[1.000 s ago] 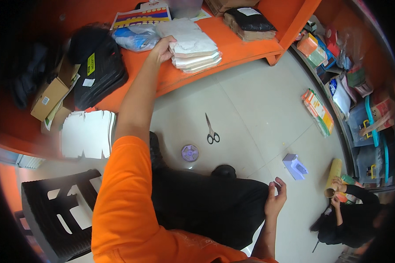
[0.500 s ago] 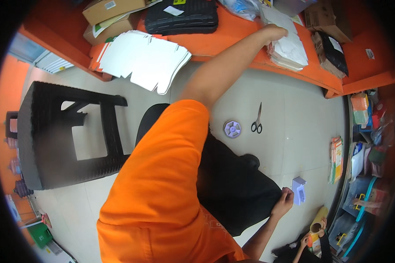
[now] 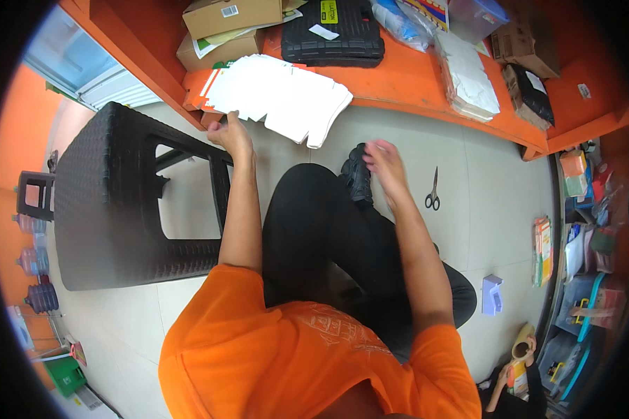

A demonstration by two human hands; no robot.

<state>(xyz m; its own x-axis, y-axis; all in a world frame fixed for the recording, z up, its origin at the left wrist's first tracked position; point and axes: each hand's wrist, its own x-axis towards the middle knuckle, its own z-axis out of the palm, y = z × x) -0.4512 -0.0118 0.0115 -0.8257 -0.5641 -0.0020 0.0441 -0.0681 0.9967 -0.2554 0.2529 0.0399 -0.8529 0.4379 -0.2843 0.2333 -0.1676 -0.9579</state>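
The left hand (image 3: 230, 136) pinches the white card stack's (image 3: 279, 98) edge beside the black stool (image 3: 112, 202), while the right hand (image 3: 383, 162) hovers loosely open near the scissors (image 3: 433, 192).

Open tiled floor (image 3: 398, 150) between the right hand (image 3: 383, 159) and the scissors (image 3: 432, 195), free for passing toward the orange shelf (image 3: 398, 84). On the left, hemmed in: black stool (image 3: 112, 202) just beside the left hand (image 3: 230, 136), white flat cartons (image 3: 279, 98) overhanging the shelf edge right above it. Crowded shelf top, with black case (image 3: 332, 35), cardboard boxes (image 3: 230, 21) and paper stack (image 3: 468, 77) leaving only narrow strips.
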